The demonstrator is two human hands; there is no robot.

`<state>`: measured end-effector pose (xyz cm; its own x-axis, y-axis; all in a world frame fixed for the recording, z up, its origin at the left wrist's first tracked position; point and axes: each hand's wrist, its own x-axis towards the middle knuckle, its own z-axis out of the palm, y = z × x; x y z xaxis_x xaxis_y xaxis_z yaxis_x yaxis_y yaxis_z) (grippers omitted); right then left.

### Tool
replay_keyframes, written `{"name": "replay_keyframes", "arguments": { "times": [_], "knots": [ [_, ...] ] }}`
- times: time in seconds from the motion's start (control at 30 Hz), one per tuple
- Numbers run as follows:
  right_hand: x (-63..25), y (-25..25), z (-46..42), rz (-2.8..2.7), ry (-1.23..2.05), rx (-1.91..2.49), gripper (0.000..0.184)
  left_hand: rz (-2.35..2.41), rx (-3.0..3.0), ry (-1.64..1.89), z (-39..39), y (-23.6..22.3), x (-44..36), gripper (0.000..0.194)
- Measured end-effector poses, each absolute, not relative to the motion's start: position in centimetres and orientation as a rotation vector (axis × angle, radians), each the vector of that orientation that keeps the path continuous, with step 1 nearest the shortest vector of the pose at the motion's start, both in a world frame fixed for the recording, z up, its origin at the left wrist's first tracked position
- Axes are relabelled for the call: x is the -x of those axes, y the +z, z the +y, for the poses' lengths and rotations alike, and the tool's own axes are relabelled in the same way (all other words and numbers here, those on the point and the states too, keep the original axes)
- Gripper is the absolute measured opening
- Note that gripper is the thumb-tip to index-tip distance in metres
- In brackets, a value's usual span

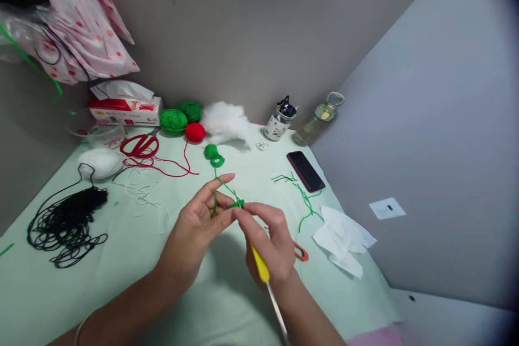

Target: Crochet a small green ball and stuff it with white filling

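Observation:
Between thumb and fingers my left hand [198,219] pinches a small piece of green crochet work [237,204], its index finger stretched out with green yarn [225,184] running over it. My right hand [271,240] is closed around a crochet hook [260,264] with a yellow grip, whose tip meets the green piece. The yarn leads back toward a small green yarn bundle [211,152] on the table. Partly hidden behind my right hand lies an orange-handled tool [300,252]; its kind is unclear.
Left: black yarn [77,221], white yarn ball [100,163], red-handled scissors [140,146]. Behind: tissue box [125,111], green yarn balls [173,121], red ball [195,132], white stuffing [227,121]. Right: pen cup [278,125], bottle [314,127], phone [305,171], green yarn scraps [305,197], crumpled tissue [343,238].

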<state>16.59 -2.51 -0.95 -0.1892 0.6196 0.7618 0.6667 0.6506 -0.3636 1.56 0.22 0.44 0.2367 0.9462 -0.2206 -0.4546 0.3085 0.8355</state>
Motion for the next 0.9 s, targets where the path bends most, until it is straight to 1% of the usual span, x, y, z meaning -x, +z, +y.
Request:
{"name": "replay_keyframes", "arguments": {
  "times": [0.03, 0.1, 0.2, 0.3, 0.4, 0.5, 0.6, 0.73, 0.77, 0.83, 0.9],
  "knots": [
    [-16.7, -1.1, -2.5, -1.907, -0.114, 0.981, 0.045, 0.8, -0.663, 1.037, 0.3, 0.5, -1.5, 0.05],
    [-17.0, -1.2, -2.5, -1.875, -0.03, 0.954, 0.046, 0.729, -0.55, 0.918, 0.5, 0.7, -1.3, 0.048],
    [-17.2, -0.7, -2.2, -1.652, 0.346, 0.986, 0.038, 0.668, -0.483, 0.828, 1.0, 0.9, -0.8, 0.043],
    [-17.4, -0.2, -1.7, -1.343, 0.688, 0.923, 0.024, 0.694, -0.546, 0.883, 1.3, 1.0, -0.4, 0.039],
    [-17.2, -0.1, -1.3, -1.227, 0.887, 0.844, 0.02, 0.726, -0.642, 0.92, 1.1, 1.0, -0.6, 0.038],
    [-17.1, -0.3, -1.3, -1.368, 0.801, 0.907, 0.02, 0.724, -0.714, 0.925, 0.6, 0.8, -1.1, 0.037],
    [-16.9, -0.5, -1.9, -1.496, 0.609, 0.997, 0.029, 0.781, -0.77, 0.961, 0.4, 0.6, -1.4, 0.039],
    [-17.1, -0.8, -2.5, -1.819, 0.154, 1.04, 0.044, 0.787, -0.702, 0.973, 0.3, 0.6, -1.5, 0.047],
    [-17.2, -0.8, -2.6, -1.865, 0.089, 1.025, 0.047, 0.769, -0.656, 0.945, 0.4, 0.6, -1.5, 0.047],
    [-17.4, -0.6, -2.5, -1.814, 0.158, 1.014, 0.047, 0.726, -0.555, 0.884, 0.6, 0.8, -1.3, 0.043],
    [-17.6, -0.3, -2.1, -1.608, 0.387, 1.009, 0.036, 0.689, -0.48, 0.857, 0.9, 1.0, -1.1, 0.037]
  ]
}}
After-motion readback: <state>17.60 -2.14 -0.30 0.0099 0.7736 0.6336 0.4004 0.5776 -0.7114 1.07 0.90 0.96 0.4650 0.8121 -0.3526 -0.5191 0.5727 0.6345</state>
